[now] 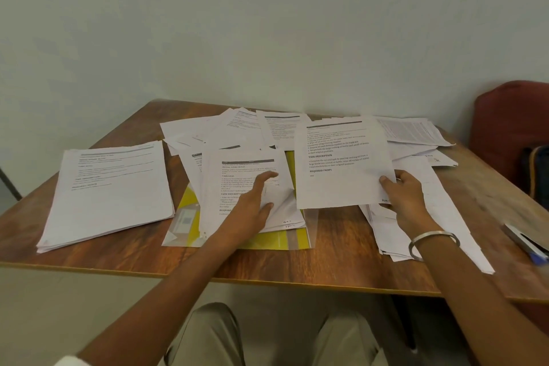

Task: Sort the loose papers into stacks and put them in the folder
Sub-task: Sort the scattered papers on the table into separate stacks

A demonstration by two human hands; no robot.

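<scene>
My right hand (405, 196) pinches a printed sheet (341, 163) by its lower right corner and holds it slightly raised. My left hand (255, 205) lies on the middle pile of papers (246, 169), thumb under the curled corner of its top sheet. That pile rests on a yellow folder with a clear cover (285, 239). A squared stack of papers (110, 190) sits at the left. Loose sheets (237, 128) are scattered along the back of the table, and another loose heap (421, 217) lies under my right wrist.
The wooden table (326, 264) stands against a pale wall. A red chair (511, 128) with a dark bag on it stands at the right. A stapler-like object with a blue pen (525, 242) lies at the table's right edge. My knees show below.
</scene>
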